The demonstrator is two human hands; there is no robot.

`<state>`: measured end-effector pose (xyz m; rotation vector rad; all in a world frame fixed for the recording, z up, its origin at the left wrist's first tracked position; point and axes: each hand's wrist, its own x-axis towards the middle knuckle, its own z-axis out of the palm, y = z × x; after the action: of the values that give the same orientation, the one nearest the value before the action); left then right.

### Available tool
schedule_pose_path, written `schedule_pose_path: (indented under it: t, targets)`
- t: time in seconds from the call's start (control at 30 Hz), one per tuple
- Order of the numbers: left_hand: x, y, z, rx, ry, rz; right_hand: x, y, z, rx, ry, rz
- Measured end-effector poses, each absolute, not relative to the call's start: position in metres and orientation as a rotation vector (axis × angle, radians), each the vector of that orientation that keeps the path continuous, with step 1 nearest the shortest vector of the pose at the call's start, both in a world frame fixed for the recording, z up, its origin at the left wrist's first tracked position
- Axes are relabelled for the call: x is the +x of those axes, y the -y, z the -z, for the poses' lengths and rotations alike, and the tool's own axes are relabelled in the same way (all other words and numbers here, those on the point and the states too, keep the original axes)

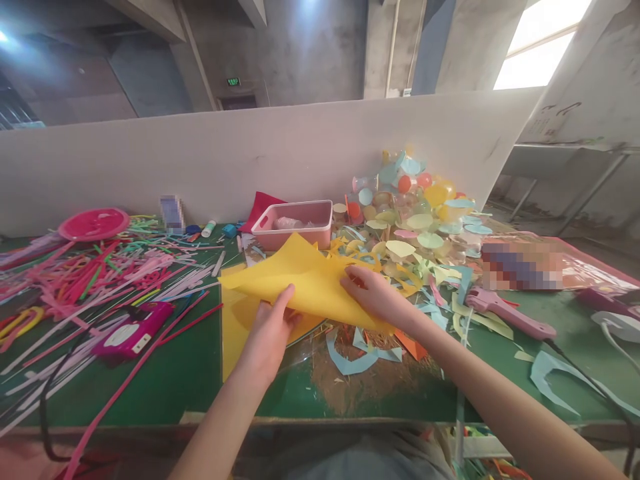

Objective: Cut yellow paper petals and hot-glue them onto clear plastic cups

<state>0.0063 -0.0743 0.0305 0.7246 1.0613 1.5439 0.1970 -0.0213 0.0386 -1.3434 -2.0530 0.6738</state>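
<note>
A sheet of yellow paper (300, 270), bent and lifted off the table, is between my two hands. My left hand (267, 333) grips its near edge, thumb on top and fingers hidden beneath. On the right side of the sheet, my right hand (373, 293) is closed with its fingertips pinching the paper. Under the lifted sheet lies another flat piece of yellow paper (231, 333). Just in front of the hands are curved light-blue paper offcuts (350, 360) and an orange scrap (411, 345).
A pink bin (295, 227) stands behind the paper. Pipe cleaners (120, 267), a magenta device (134, 330) and yellow-handled scissors (20, 325) lie left. To the right are heaped paper circles (420, 222), a pink glue gun (510, 313) and cables. A white partition (200, 160) rises behind.
</note>
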Motion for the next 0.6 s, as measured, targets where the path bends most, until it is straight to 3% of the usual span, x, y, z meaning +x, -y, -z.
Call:
schedule_pose_path:
  t: [0.43, 0.6]
  targets:
    - [0.019, 0.091, -0.035, 0.755, -1.056, -1.803, 0.195, 0.032, -0.048, -0.984, 1.676, -1.343]
    - [0.019, 0.094, -0.041, 0.749, -1.081, -1.786, 0.196, 0.036, -0.055, -0.992, 1.634, -1.356]
